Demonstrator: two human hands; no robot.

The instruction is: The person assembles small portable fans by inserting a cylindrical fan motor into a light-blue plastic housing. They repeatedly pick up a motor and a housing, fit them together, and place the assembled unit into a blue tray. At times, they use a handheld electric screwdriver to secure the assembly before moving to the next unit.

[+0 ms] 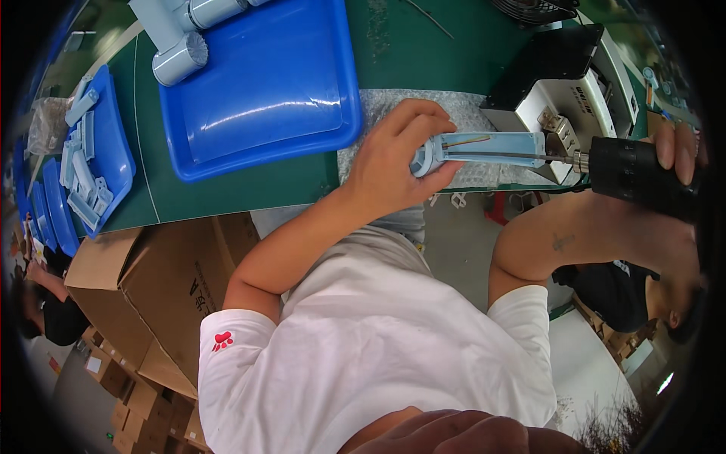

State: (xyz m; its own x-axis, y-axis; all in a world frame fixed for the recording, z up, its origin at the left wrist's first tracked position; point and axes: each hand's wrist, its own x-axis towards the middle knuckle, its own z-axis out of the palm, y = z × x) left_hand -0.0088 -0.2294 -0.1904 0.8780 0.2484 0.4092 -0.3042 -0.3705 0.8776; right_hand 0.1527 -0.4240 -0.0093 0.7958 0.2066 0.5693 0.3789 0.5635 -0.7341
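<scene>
My left hand [389, 159] is closed round the rounded end of a light-blue plastic housing [518, 142], holding it level above the table's near edge. The housing is long and hollow, and a yellowish wire shows inside it. At the right, my right hand [675, 151] grips a black electric screwdriver [631, 170], which lies almost level. Its long thin bit enters the housing's far right end and runs along inside toward my left hand. The bit's tip is hard to make out.
Bubble wrap [469, 110] covers part of the green table [408, 53]. A blue tray [265, 144] carries light-blue parts, with smaller blue trays [121, 170] farther left. A black-and-silver box [529, 106] stands beyond the screwdriver. Below the table sits a cardboard box [166, 303]. Other people are at both sides.
</scene>
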